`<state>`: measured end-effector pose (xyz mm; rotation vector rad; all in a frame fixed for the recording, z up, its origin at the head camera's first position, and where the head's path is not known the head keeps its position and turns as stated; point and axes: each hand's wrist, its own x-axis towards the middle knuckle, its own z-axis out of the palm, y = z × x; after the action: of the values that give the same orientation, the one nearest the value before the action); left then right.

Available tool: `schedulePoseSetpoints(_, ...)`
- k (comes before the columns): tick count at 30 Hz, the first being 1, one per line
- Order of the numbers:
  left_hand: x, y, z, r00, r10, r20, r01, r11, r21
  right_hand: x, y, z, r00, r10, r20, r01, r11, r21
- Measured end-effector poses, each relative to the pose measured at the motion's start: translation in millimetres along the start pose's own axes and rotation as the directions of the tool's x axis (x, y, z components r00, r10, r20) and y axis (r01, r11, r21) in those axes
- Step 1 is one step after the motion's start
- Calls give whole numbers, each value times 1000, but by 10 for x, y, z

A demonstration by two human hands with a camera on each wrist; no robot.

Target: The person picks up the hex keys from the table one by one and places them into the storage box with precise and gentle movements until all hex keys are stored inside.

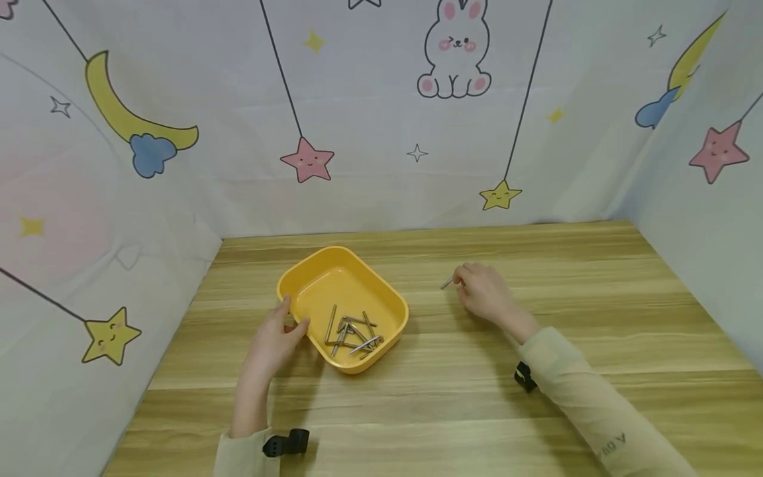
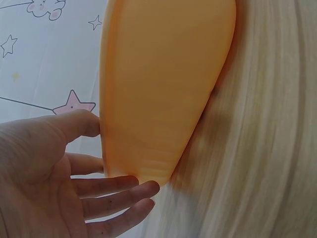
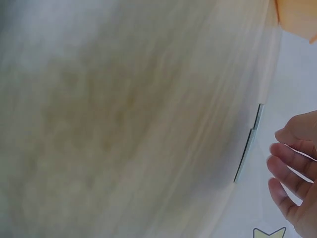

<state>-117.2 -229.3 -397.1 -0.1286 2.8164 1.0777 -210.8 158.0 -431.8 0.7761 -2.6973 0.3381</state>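
A yellow plastic tray [image 1: 340,268] stands on the table, with several metal rods, some bent into L shapes like hex keys [image 1: 352,334], piled at its near end. My left hand [image 1: 275,341] is at the tray's left side, touching it; in the left wrist view its fingers [image 2: 106,203] extend along the yellow wall. To the right of the tray, a thin metal rod [image 1: 446,283] shows beside my right hand [image 1: 485,291]. The right wrist view shows slender metal pieces [image 3: 242,156] on the table, apart from the loosely bent fingers [image 3: 285,166].
The wood-grain table [image 1: 453,411] ends at a patterned cloth backdrop [image 1: 381,192] behind, with more cloth at both sides. A black strap [image 1: 286,442] is on the left wrist and a black device [image 1: 524,376] at the right.
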Motion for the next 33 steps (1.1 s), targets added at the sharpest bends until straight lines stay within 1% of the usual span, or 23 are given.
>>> schedulePoseSetpoints(3, 2, 0, 6, 1000, 5, -3, -5, 1000, 2, 11, 52, 11, 1000, -7, -21, 7, 1000, -2)
schedulePoseSetpoints(6, 8, 4, 7, 1000, 5, -4, -5, 1000, -1, 27, 108, 16, 1000, -6, -23, 6, 1000, -6)
schedulePoseSetpoints(15, 14, -1, -1, 1000, -2, -4, 2, 1000, -3, 80, 232, 36, 998, 7, 66, -6, 1000, -22)
schedulePoseSetpoints(18, 17, -4, -1, 1000, -2, -6, 2, 1000, 4, 99, 247, 41, 995, 2, 97, 2, 999, -51)
schedulePoseSetpoints(23, 15, 2, -3, 1000, -1, -9, 1, 1000, 13, 125, 265, 61, 990, -26, 136, 42, 992, -116)
schedulePoseSetpoints(28, 10, 8, -6, 1000, 0, -13, 0, 1000, 11, 127, 298, 97, 989, -59, 136, 82, 982, -169)
schedulePoseSetpoints(33, 10, 0, -3, 1000, 4, -16, -4, 1000, 21, 126, 317, 119, 989, -65, 134, 89, 980, -179)
